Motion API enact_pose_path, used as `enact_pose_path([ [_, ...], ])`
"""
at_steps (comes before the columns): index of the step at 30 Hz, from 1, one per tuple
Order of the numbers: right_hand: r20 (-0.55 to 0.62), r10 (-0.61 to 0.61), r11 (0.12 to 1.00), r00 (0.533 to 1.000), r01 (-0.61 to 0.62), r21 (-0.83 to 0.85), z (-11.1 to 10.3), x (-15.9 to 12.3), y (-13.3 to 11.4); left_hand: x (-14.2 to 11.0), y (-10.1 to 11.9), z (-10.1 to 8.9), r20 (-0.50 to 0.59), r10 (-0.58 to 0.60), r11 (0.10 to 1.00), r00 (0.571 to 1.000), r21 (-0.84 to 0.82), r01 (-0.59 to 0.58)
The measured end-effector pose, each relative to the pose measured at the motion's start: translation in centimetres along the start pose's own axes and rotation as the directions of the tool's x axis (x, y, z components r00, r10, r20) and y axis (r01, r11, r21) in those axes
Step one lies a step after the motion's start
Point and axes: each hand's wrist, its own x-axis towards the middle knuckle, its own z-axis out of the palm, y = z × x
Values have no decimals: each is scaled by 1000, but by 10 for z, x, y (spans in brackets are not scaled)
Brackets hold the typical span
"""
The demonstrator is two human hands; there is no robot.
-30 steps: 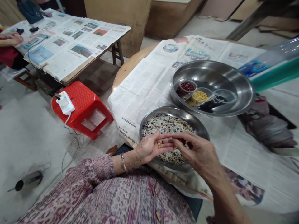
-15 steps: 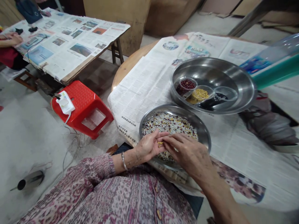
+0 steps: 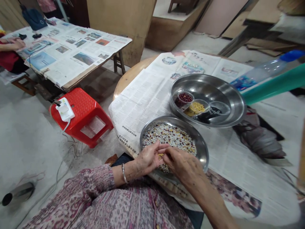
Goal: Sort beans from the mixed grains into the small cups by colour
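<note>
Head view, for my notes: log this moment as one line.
left hand: palm up, yellow grains | right hand: fingertips at palm | round steel bowl: mixed beans

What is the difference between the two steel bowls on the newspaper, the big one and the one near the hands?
The larger bowl is deeper and farther from the person; the smaller bowl is shallower. The larger holds three small cups; the smaller holds loose mixed grains. Both are round, shiny stainless steel, and rest on newspaper.
</note>
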Motion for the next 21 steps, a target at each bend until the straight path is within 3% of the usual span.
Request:
enact_pose_path([
  [4, -18, 83, 992, 996, -81, 92, -24, 20, 8, -3, 1, 1, 44, -9, 1000, 999, 26, 7],
  [6, -114, 203, 976, 972, -192, 99, -45, 39, 14, -5, 1, 1, 64, -17, 998, 998, 53, 14],
  [8, -271, 295, 955, 916, -281, 91, -64, 64, 23, -7, 2, 1, 64, -11, 997, 998, 78, 6],
  [10, -356, 319, 946, 878, -317, 66, -77, 91, 36, -8, 2, 1, 60, -4, 994, 998, 107, -2],
  [12, -395, 339, 934, 854, -354, 36, -81, 119, 54, -8, 3, 1, 56, -12, 991, 998, 135, 5],
  [16, -307, 319, 932, 897, -356, -72, -74, 156, 89, -8, 3, 0, 45, -26, 987, 999, 157, 18],
  [18, -285, 351, 921, 892, -383, -66, -70, 157, 97, -7, 3, 0, 42, -24, 988, 999, 152, 17],
  [21, -316, 377, 918, 871, -396, 6, -65, 130, 92, -6, 4, 0, 37, -20, 993, 999, 121, 16],
])
